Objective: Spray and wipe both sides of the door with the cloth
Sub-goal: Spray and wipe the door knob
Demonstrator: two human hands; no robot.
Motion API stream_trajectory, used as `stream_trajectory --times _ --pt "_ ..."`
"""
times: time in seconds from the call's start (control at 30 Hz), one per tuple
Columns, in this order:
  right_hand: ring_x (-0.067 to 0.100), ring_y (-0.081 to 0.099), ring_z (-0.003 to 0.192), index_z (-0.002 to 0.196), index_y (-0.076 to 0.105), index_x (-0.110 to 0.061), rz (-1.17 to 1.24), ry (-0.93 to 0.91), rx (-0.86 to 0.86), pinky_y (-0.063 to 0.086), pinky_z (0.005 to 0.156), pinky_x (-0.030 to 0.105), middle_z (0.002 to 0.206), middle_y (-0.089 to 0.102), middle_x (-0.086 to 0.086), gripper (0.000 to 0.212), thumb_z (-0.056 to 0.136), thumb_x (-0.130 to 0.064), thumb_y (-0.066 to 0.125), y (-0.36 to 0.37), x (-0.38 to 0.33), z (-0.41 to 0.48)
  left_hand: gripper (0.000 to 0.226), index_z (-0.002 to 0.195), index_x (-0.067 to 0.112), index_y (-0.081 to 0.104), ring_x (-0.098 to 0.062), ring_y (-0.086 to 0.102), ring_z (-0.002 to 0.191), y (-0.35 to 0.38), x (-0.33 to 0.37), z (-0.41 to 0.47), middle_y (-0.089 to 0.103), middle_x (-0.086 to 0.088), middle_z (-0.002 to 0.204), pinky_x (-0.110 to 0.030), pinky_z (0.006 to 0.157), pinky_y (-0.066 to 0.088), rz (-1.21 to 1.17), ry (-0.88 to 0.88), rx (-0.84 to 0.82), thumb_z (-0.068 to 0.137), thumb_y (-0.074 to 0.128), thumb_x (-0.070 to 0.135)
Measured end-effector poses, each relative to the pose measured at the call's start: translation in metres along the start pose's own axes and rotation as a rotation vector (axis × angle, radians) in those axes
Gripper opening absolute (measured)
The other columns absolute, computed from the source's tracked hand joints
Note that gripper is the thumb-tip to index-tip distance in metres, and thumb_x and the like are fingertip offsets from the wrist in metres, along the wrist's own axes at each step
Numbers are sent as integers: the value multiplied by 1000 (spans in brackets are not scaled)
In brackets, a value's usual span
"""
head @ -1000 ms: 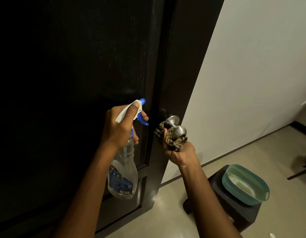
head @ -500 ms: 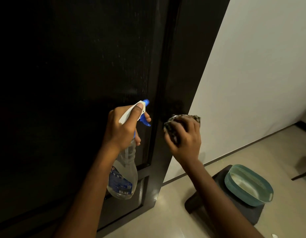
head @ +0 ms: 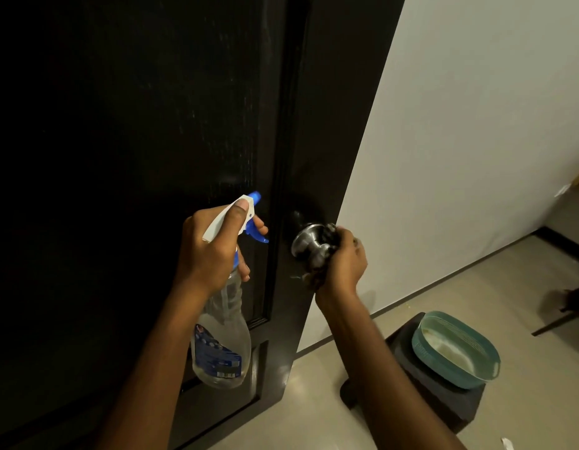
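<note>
The tall, dark brown, panelled wooden door (head: 145, 164) filled the left half of the view, its long axis running floor to ceiling and its knob-side edge slanting from the upper right down towards the floor. Faint pale streaks showed on its upper panel.

The left hand (head: 213, 251) gripped the neck of a clear plastic spray bottle with a white-and-blue trigger head (head: 225, 339). The thumb lay flat along the white top and a finger curled round the blue trigger. The bottle hung nearly upright just in front of the door, its long axis vertical, its rounded base lowest and its blue nozzle pointing up and away at the door panel. A blue label wrapped its lower body.

The right hand (head: 345, 264) was closed round a bunched, brownish patterned cloth (head: 315, 277), pressing it against the outer end of the round, brushed-metal doorknob (head: 306, 243). The knob stuck out from the door near its edge, its axis pointing towards the person. Bits of cloth showed above and below the fingers.

To the right stood a plain white wall (head: 476, 141) with a dark skirting strip, meeting a pale, glossy floor (head: 314, 391). On the floor sat a dark, square-topped stool (head: 424, 397), and on it rested an oval teal plastic basin (head: 421, 347), well apart from the door.
</note>
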State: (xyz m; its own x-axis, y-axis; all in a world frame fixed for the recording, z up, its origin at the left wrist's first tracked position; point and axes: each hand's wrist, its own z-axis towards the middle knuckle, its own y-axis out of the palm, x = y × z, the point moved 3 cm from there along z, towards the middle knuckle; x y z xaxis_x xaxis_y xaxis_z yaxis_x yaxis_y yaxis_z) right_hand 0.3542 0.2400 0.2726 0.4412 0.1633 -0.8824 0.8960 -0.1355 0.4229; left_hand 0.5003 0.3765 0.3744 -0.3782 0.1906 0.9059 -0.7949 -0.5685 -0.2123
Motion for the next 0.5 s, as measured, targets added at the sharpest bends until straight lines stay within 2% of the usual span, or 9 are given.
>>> stream_trajectory --times 0.07,0.13,0.17,0.23,0.27,0.33,0.4,0.47,0.5 --pt "32 63 105 100 70 -23 -511 -716 -26 57 82 43 111 64 7 37 81 -54 63 -4 -6 -16 46 83 16 69 -28 59 36 0 0 0 75 1 86 -32 43 52 4 -2 -1 97 36 45" --pt "32 57 117 108 68 -18 -956 -1382 -185 50 90 41 119 65 9 32 90 -43 62 -7 -5 -22 47 84 14 68 -28 59 36 0 2 1 75 1 87 -30 42 51 -1 -5 -6 96 35 45" --pt "35 56 120 110 66 -18 -1081 -1586 -263 48 90 44 119 67 11 30 92 -41 61 -11 -4 -19 47 83 14 68 -28 59 36 0 3 1 75 1 87 -30 42 51 -5 -5 -5 96 35 45" --pt "38 57 117 111 65 -17 -1155 -1755 -313 50 86 47 115 69 15 30 91 -40 64 -17 -4 -8 44 81 18 68 -29 58 36 1 4 1 75 1 86 -34 42 52 -15 -10 5 96 36 44" --pt "38 59 113 109 66 -16 -1138 -1745 -279 51 84 46 113 69 15 29 90 -39 66 -17 -5 -6 43 80 20 68 -28 58 35 1 5 1 75 2 85 -35 42 53 -18 -14 9 96 36 44" --pt "31 61 105 103 69 -12 -996 -1506 -173 53 81 37 109 68 14 29 90 -38 67 -10 -8 -10 40 80 22 66 -27 58 35 1 5 0 75 5 81 -36 42 53 -18 -16 13 97 37 43" --pt "19 61 93 96 66 -15 -693 -1030 -45 55 74 31 102 66 7 26 94 -41 62 -3 -8 -13 39 80 22 66 -28 58 35 1 4 0 75 7 79 -36 41 53 -23 -21 21 98 38 42" --pt "23 65 86 92 64 -18 -321 -405 54 57 74 41 98 69 9 27 96 -44 59 -2 -8 -4 43 81 17 68 -31 57 35 1 4 1 75 2 84 -36 40 52 -30 -28 12 96 38 44" --pt "28 67 86 96 65 -16 -122 -56 41 58 76 45 102 71 11 29 96 -44 57 -2 -7 2 44 82 16 68 -32 57 35 2 4 2 76 0 86 -36 40 52 -33 -30 8 95 38 45"
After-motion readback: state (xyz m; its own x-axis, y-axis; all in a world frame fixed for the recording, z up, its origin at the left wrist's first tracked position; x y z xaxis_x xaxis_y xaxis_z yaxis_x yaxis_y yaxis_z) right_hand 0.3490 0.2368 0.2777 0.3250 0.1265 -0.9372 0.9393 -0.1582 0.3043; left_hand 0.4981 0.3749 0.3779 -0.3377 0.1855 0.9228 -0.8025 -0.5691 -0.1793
